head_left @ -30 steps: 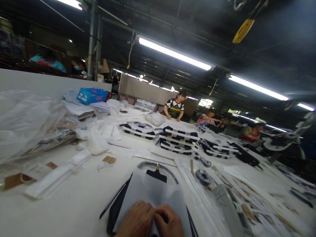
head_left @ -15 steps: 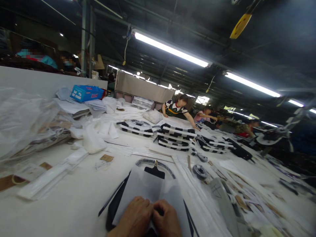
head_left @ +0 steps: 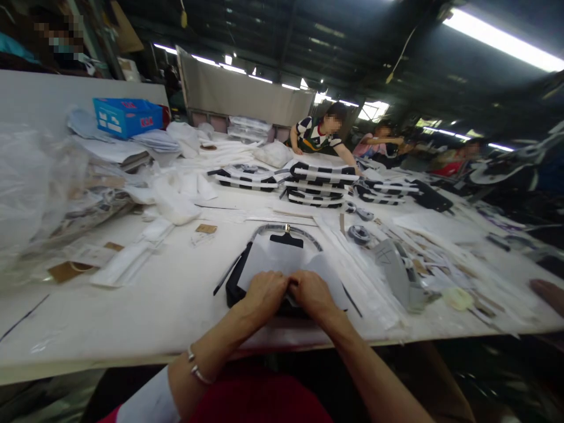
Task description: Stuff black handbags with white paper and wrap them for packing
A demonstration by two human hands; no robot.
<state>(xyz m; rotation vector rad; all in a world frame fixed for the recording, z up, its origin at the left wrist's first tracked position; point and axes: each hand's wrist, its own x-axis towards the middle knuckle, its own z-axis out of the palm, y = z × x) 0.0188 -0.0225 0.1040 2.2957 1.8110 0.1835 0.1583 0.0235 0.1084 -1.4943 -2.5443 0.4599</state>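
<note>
A black bag [head_left: 233, 283] lies on the white table, its plastic-wrapped handle [head_left: 314, 239] curving away at the far side. White paper [head_left: 269, 257] covers the bag, and a black flap with a metal clasp [head_left: 287, 235] rests over the paper. My left hand [head_left: 268, 292] and my right hand [head_left: 311, 292] meet at the bag's near part, fingers closed and thumbs close together. What the fingertips hold is hidden. Thin black straps lie on both sides of the bag.
Black-and-white striped bags [head_left: 319, 185] are stacked farther back, near a person leaning in. A blue box [head_left: 127, 117] and plastic wrapping are at the left. Grey tape rolls [head_left: 359, 234] and a grey curved piece [head_left: 392, 270] stand right. Another hand [head_left: 546, 294] shows at the right edge.
The view has tilted down, so the table's front edge and both forearms now show. Both hands remain together at the bag's near part. The hand at the right edge has come into view.
</note>
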